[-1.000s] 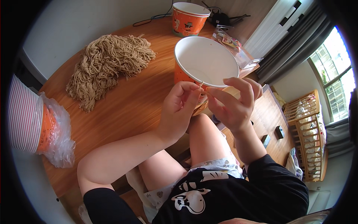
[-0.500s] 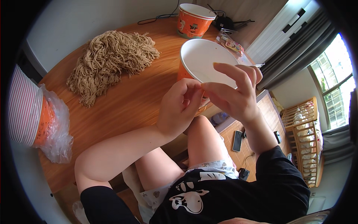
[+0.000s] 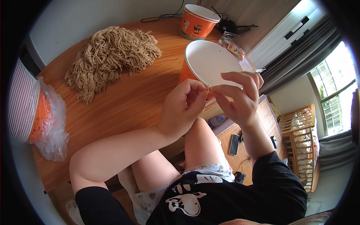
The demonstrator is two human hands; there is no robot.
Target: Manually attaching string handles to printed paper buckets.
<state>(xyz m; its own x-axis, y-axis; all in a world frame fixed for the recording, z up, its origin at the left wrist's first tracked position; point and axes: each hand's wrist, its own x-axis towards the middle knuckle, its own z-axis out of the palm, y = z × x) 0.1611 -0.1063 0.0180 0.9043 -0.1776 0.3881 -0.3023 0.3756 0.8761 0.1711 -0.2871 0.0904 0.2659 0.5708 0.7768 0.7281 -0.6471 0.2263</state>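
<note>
My left hand (image 3: 182, 107) and my right hand (image 3: 240, 99) meet fingertip to fingertip in front of the near orange paper bucket (image 3: 184, 75). Both are pinched on a short piece of tan string (image 3: 209, 89), which looks looped or knotted between the tips; most of it is hidden by the fingers. The other right-hand fingers are raised and curled above the bucket's white rim. At the left of the table lies a big tangled heap of tan strings (image 3: 112, 60), apart from both hands.
A second orange bucket (image 3: 198, 24) stands at the table's (image 3: 127, 97) far end, near a black device with antennas (image 3: 227, 25). At the left edge is a stack of buckets (image 3: 24, 105) in clear plastic. On the floor are a phone (image 3: 234, 144) and a bottle (image 3: 216, 120).
My fingertips have shifted slightly down and right, and the tan string between them shows more clearly. The whole view has tilted a little; the heap and buckets are unmoved.
</note>
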